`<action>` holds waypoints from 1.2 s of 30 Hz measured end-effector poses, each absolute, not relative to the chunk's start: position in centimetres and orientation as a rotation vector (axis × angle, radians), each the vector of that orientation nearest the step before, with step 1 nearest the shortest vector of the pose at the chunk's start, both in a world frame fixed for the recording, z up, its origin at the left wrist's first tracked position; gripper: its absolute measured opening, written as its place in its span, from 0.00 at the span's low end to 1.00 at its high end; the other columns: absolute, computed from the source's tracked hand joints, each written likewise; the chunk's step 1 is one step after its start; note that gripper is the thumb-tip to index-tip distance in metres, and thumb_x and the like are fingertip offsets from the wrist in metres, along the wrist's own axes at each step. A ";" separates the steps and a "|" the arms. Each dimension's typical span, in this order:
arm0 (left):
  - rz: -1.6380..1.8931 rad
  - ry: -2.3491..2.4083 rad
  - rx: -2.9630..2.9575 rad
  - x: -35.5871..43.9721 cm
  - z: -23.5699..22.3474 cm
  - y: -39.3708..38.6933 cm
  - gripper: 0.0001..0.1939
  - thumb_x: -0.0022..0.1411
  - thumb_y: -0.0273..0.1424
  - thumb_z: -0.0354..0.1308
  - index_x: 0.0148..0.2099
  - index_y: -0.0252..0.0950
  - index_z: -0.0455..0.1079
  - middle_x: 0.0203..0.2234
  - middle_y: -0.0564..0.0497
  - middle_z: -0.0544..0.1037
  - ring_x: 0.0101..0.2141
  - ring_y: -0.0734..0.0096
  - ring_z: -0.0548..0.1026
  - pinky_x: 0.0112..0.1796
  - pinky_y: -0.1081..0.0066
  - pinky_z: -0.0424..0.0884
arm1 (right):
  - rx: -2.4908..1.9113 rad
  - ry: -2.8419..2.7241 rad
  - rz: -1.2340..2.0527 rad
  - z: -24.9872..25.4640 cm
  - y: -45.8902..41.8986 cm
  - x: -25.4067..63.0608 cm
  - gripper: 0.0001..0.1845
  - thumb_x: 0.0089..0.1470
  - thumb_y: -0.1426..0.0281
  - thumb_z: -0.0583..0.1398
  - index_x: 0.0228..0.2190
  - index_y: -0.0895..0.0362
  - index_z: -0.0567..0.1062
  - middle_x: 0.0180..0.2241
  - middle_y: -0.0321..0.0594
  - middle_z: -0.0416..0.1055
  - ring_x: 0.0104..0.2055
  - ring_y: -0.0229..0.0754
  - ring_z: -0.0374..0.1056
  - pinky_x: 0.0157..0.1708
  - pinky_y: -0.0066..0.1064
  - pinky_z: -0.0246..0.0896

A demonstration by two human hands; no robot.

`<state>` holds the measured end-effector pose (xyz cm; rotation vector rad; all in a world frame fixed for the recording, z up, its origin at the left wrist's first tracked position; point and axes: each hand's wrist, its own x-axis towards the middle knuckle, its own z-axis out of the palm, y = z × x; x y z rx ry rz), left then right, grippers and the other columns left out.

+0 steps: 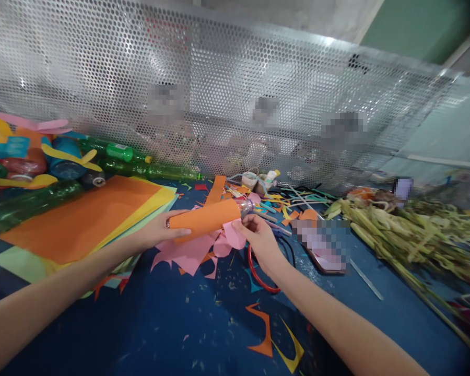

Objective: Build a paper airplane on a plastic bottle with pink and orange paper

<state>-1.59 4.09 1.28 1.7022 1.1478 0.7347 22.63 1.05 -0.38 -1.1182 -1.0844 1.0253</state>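
A plastic bottle wrapped in orange paper [206, 216] lies tilted across the middle, its clear neck [246, 206] pointing right. My left hand [162, 230] grips its near-left end, thumb along the paper. Close to the neck, my right hand [260, 237] pinches a rounded pink paper cutout [234, 234] between thumb and fingers. The cutout is against or just in front of the bottle; I cannot tell whether it touches. Beneath them lie pink paper scraps [190, 253].
Stacked coloured sheets [82, 219] and green bottles [152, 169] lie left. Paper scraps, a red ring-shaped handle [258, 277], a phone [323, 248] and dried corn husks [407, 237] spread to the right. A perforated metal panel [223, 78] stands behind.
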 end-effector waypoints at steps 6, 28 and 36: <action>0.768 1.146 1.660 -1.4 1.8 3.8 0.31 0.47 0.39 0.61 0.53 0.32 0.63 0.51 0.42 0.69 0.52 0.54 0.65 0.47 0.63 0.65 | -1.147 -1.057 1.089 0.1 0.7 22.5 0.18 0.34 0.61 0.68 0.24 0.59 0.70 0.23 0.32 0.67 0.25 0.34 0.61 0.27 0.27 0.55; 0.785 1.102 1.697 -1.4 1.5 3.9 0.28 0.47 0.38 0.62 0.52 0.38 0.66 0.49 0.46 0.71 0.51 0.53 0.66 0.48 0.61 0.64 | -1.114 -0.981 1.304 0.0 0.4 22.4 0.13 0.34 0.65 0.68 0.24 0.61 0.78 0.23 0.40 0.75 0.24 0.36 0.67 0.27 0.28 0.60; 0.736 1.102 1.745 -1.6 1.1 3.9 0.31 0.47 0.40 0.62 0.53 0.36 0.64 0.51 0.45 0.69 0.52 0.54 0.65 0.48 0.62 0.65 | -1.124 -0.962 1.238 -0.4 0.2 22.3 0.12 0.34 0.67 0.68 0.25 0.61 0.78 0.26 0.41 0.76 0.25 0.38 0.68 0.27 0.29 0.61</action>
